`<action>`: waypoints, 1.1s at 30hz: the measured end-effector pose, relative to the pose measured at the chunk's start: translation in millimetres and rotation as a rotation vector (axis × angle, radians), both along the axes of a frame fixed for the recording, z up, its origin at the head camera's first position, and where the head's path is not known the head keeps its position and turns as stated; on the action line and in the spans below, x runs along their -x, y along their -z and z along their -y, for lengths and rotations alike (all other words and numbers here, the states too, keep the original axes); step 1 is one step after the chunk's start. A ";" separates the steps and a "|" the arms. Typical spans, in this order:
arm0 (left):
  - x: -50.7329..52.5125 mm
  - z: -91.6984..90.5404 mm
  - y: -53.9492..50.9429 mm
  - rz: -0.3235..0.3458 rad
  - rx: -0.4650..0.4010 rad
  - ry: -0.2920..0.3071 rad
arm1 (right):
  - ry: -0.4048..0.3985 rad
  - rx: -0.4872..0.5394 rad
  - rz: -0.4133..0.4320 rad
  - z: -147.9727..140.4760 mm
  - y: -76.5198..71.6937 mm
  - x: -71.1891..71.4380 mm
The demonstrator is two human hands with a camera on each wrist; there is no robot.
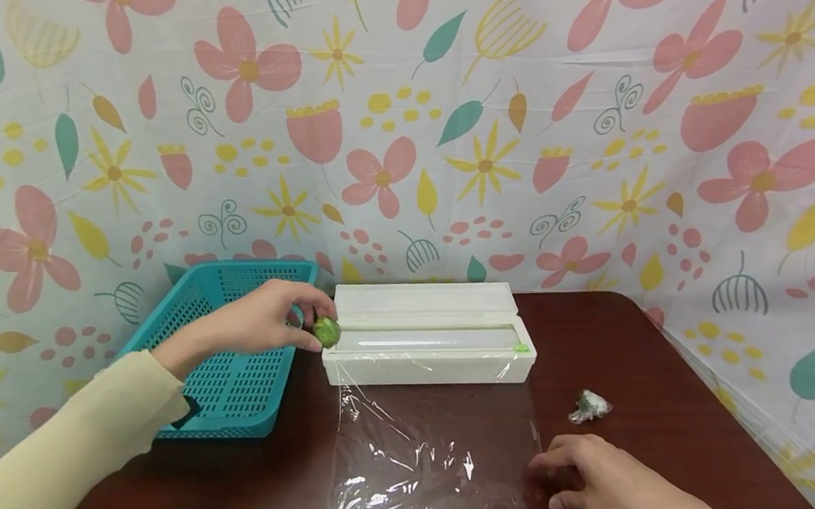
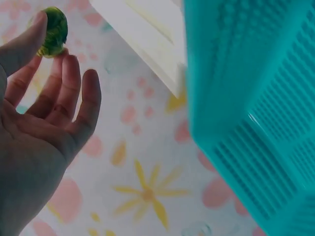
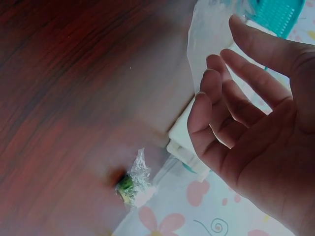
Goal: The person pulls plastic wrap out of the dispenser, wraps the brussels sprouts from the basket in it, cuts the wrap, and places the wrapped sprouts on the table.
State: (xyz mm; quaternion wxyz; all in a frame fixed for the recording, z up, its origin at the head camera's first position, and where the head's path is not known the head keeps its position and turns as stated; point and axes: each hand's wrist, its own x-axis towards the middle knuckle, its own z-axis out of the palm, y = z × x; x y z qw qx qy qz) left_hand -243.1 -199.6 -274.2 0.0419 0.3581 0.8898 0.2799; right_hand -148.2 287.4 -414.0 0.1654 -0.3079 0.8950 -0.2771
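The left hand [image 1: 260,318] pinches a small round green vegetable [image 1: 327,332] between thumb and fingers, above the right rim of the basket and beside the white box's left end. In the left wrist view the vegetable [image 2: 55,32] is at the fingertips of the left hand [image 2: 44,113]. A sheet of clear film [image 1: 406,457] runs from the white box [image 1: 428,368] toward the front of the table. Over the film's right edge is the right hand [image 1: 603,476], fingers loosely bent; the right wrist view shows the right hand [image 3: 261,113] holding nothing.
A teal basket [image 1: 250,429] stands at the left on the dark table [image 1: 629,334]. To the right of the film lies a small film-wrapped green piece [image 1: 589,406]. The box's lid [image 1: 424,298] is raised, with a green slider [image 1: 521,348] at its right end. A floral cloth hangs behind.
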 end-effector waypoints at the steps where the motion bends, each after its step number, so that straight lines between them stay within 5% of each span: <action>1: -4.3 -6.0 1.8 -0.019 -0.005 0.022 | 0.000 -0.004 0.004 0.4 0.3 -0.3; 8: -43.5 -49.7 22.7 -0.125 -0.067 0.159 | 0.022 -0.043 0.041 3.9 -1.0 -2.2; 11: -59.8 -72.2 43.2 -0.071 -0.090 0.212 | 0.034 -0.064 0.032 3.7 -1.3 -3.1; 16: -79.1 -102.0 89.3 -0.029 -0.023 0.215 | 0.053 -0.098 0.004 3.2 0.8 -5.3; 20: -83.0 -113.4 121.8 -0.033 0.002 0.169 | 0.056 -0.106 -0.005 5.0 2.8 -6.6; 24: -83.7 -119.7 143.7 0.006 -0.056 0.118 | 0.055 -0.110 0.007 8.0 3.8 -7.1; 33: -91.5 -131.6 161.7 -0.006 -0.041 0.090 | 0.068 -0.124 0.051 9.2 3.6 -7.2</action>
